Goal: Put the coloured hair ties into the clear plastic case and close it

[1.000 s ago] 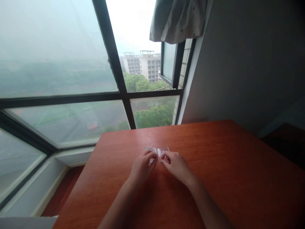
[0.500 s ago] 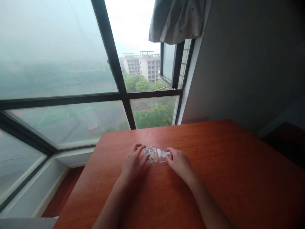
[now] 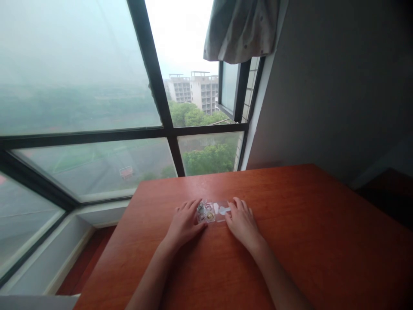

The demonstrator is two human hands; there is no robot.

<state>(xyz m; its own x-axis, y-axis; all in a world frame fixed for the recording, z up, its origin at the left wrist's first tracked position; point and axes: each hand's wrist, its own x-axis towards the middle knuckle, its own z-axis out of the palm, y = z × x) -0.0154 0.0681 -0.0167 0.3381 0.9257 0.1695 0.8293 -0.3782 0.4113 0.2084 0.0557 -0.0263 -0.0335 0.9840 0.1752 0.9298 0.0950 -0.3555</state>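
A small clear plastic case (image 3: 213, 212) lies flat on the red-brown wooden table (image 3: 290, 224). Its left half holds a few small ring-like pieces; its right half shows a white shape. My left hand (image 3: 184, 223) lies flat on the table at the case's left edge, fingers stretched out and touching it. My right hand (image 3: 241, 221) lies flat at the case's right edge, fingers spread, also touching it. Neither hand holds anything.
A large window with dark frames (image 3: 155, 99) stands behind the table's far edge, with a low sill (image 3: 97, 206) to the left. A grey curtain (image 3: 240, 28) hangs at the top. A grey wall (image 3: 338, 86) rises on the right.
Both hands have moved apart from pinching over the case's middle to lying flat at its two sides. The case's contents have come into view.
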